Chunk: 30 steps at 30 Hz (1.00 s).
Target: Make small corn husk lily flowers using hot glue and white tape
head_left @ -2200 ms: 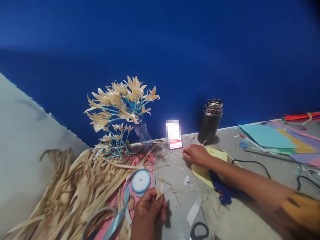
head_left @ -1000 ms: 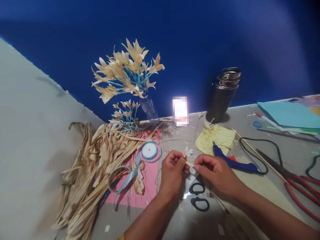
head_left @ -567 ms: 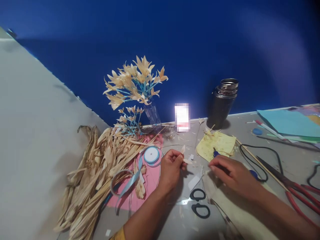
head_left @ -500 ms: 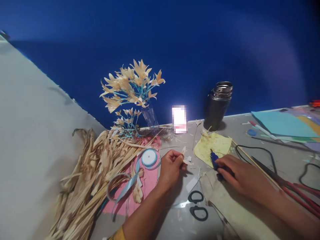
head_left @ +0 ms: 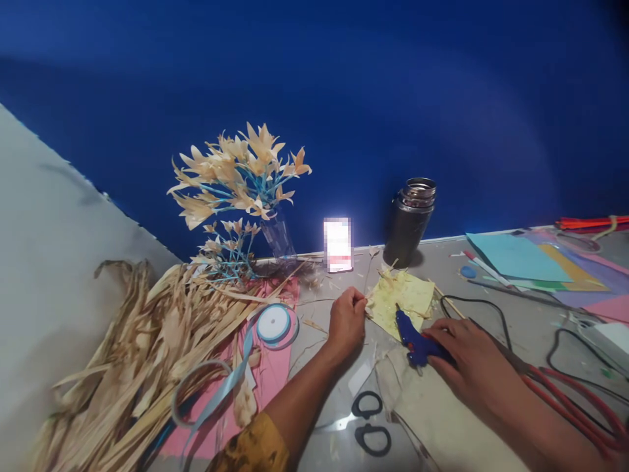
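Note:
My left hand (head_left: 348, 321) is closed in a pinch at the left edge of a yellow paper (head_left: 415, 298). Whatever its fingertips hold is hidden. My right hand (head_left: 469, 357) grips the rear of a blue glue gun (head_left: 417, 344), which lies on its side with its nozzle over the paper. A pale cloth (head_left: 442, 406) is under my right wrist. Below my left hand are black-handled scissors (head_left: 369, 440), their blades toward my left forearm.
Dried corn husks (head_left: 113, 354) heap at left beside a ribbon spool (head_left: 274, 325) on pink paper (head_left: 275, 367). Husk flowers (head_left: 246, 170) stand in a clear vase (head_left: 280, 239). A bright phone-like screen (head_left: 337, 246), dark flask (head_left: 410, 223), coloured sheets (head_left: 521, 255), cord and red-handled tool (head_left: 574, 400) surround the work.
My left hand has moved right to the yellow paper and turned, hiding the pale husk pieces it pinched. The glue gun now shows more of its side. The view has shifted right.

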Each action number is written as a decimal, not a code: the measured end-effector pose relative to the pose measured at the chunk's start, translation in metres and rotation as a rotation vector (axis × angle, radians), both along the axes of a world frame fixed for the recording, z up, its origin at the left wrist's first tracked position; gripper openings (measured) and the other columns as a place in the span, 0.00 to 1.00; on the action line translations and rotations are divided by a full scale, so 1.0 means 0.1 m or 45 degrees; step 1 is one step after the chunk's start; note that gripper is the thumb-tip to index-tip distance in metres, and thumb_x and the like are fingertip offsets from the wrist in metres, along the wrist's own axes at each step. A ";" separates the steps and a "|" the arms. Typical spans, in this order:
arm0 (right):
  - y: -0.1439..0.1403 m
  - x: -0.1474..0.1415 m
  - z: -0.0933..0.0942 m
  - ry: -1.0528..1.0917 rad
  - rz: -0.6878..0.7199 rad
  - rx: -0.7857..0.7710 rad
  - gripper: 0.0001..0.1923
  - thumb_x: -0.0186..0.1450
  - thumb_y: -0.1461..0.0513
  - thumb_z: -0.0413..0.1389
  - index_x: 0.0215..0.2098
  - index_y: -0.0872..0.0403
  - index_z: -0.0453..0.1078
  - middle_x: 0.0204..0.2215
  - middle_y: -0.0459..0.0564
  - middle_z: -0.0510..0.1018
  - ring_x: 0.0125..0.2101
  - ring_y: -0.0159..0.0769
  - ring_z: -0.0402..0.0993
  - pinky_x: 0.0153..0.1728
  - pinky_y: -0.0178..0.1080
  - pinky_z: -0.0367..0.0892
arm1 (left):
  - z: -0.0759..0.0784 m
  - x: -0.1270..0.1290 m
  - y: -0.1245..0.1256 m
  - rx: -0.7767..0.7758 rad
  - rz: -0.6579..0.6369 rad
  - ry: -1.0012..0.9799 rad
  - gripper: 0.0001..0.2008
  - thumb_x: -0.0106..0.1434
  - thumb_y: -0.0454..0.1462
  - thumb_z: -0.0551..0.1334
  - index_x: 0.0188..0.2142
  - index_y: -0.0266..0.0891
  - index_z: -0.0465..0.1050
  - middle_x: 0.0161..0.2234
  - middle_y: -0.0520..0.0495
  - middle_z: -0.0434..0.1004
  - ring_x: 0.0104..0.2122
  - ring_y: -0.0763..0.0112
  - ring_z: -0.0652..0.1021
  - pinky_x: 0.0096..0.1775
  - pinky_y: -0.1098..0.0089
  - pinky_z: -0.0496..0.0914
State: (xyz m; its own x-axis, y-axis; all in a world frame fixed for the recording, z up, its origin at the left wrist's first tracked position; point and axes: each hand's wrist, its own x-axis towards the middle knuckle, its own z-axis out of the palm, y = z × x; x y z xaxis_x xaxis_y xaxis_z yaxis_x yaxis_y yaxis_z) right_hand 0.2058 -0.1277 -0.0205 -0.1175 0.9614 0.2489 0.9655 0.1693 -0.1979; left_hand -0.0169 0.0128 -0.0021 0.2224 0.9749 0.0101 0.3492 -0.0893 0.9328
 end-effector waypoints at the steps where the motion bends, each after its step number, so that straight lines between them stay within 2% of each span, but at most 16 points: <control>1: 0.00 0.01 -0.02 0.013 -0.004 0.003 0.15 0.67 0.59 0.58 0.51 0.51 0.76 0.48 0.57 0.80 0.46 0.51 0.75 0.48 0.52 0.69 | -0.01 0.00 0.00 0.008 -0.013 0.025 0.08 0.61 0.30 0.59 0.26 0.41 0.68 0.24 0.53 0.72 0.28 0.67 0.72 0.33 0.69 0.60; 5: -0.01 0.06 -0.11 0.089 -0.063 0.014 0.18 0.72 0.56 0.51 0.54 0.53 0.75 0.50 0.59 0.80 0.48 0.53 0.75 0.48 0.54 0.69 | -0.01 -0.02 -0.01 0.022 -0.045 0.087 0.09 0.62 0.30 0.59 0.26 0.41 0.68 0.23 0.53 0.71 0.28 0.67 0.71 0.34 0.68 0.59; 8: 0.01 0.08 -0.10 0.252 -0.115 0.006 0.20 0.73 0.55 0.47 0.55 0.53 0.74 0.49 0.60 0.81 0.49 0.52 0.77 0.51 0.54 0.70 | -0.01 -0.03 -0.02 0.017 -0.046 0.110 0.08 0.63 0.31 0.59 0.27 0.41 0.69 0.23 0.53 0.71 0.28 0.67 0.71 0.34 0.69 0.58; 11: 0.03 0.08 -0.03 0.430 -0.145 -0.131 0.20 0.71 0.54 0.51 0.55 0.50 0.76 0.44 0.56 0.82 0.45 0.50 0.78 0.47 0.50 0.71 | -0.02 -0.03 -0.03 0.016 -0.038 0.124 0.08 0.63 0.31 0.59 0.27 0.41 0.68 0.23 0.54 0.70 0.27 0.67 0.70 0.33 0.69 0.58; 14: 0.04 0.08 0.03 0.642 -0.245 -0.214 0.16 0.66 0.51 0.57 0.45 0.48 0.80 0.36 0.52 0.82 0.38 0.48 0.78 0.40 0.45 0.72 | -0.03 -0.03 -0.03 0.027 -0.028 0.121 0.08 0.62 0.31 0.59 0.27 0.41 0.69 0.24 0.53 0.71 0.28 0.67 0.71 0.34 0.69 0.58; 17: 0.04 0.14 0.05 1.098 -0.523 -0.146 0.17 0.61 0.47 0.62 0.32 0.51 0.79 0.30 0.51 0.83 0.36 0.50 0.78 0.38 0.44 0.72 | -0.03 -0.03 -0.03 0.022 -0.018 0.084 0.09 0.62 0.30 0.59 0.26 0.41 0.69 0.23 0.53 0.71 0.28 0.67 0.71 0.33 0.69 0.57; 20: 0.04 0.22 0.06 1.468 -0.714 -0.052 0.23 0.61 0.41 0.60 0.31 0.52 0.77 0.26 0.50 0.82 0.33 0.48 0.79 0.36 0.44 0.74 | -0.03 -0.04 -0.03 -0.003 0.006 -0.006 0.09 0.60 0.29 0.60 0.24 0.41 0.69 0.22 0.54 0.71 0.27 0.68 0.70 0.33 0.69 0.57; 23: 0.04 0.27 0.11 1.635 -0.682 -0.002 0.29 0.65 0.36 0.53 0.36 0.51 0.77 0.26 0.51 0.80 0.29 0.46 0.78 0.33 0.45 0.75 | -0.04 -0.03 -0.02 -0.060 0.054 -0.166 0.08 0.58 0.30 0.62 0.23 0.40 0.69 0.21 0.53 0.71 0.26 0.69 0.71 0.33 0.70 0.59; 26: 0.01 0.27 0.19 1.801 -0.510 -0.111 0.29 0.65 0.37 0.54 0.36 0.51 0.78 0.26 0.52 0.79 0.29 0.47 0.77 0.33 0.47 0.75 | -0.07 -0.01 0.02 -0.181 0.128 -0.388 0.06 0.59 0.36 0.64 0.27 0.40 0.68 0.22 0.53 0.72 0.24 0.71 0.74 0.30 0.72 0.62; 28: 0.01 0.24 0.23 1.811 -0.419 -0.210 0.29 0.63 0.37 0.57 0.33 0.53 0.79 0.26 0.53 0.79 0.30 0.46 0.77 0.33 0.47 0.75 | -0.08 -0.01 0.04 -0.296 0.158 -0.527 0.11 0.59 0.43 0.65 0.30 0.40 0.67 0.22 0.53 0.73 0.18 0.75 0.70 0.24 0.74 0.59; 30: 0.04 0.19 0.23 1.699 -0.403 -0.276 0.30 0.60 0.36 0.60 0.32 0.54 0.79 0.27 0.54 0.79 0.29 0.46 0.76 0.33 0.45 0.74 | -0.08 -0.02 0.06 -0.416 0.150 -0.638 0.17 0.56 0.49 0.68 0.31 0.40 0.66 0.20 0.53 0.73 0.13 0.79 0.63 0.19 0.75 0.53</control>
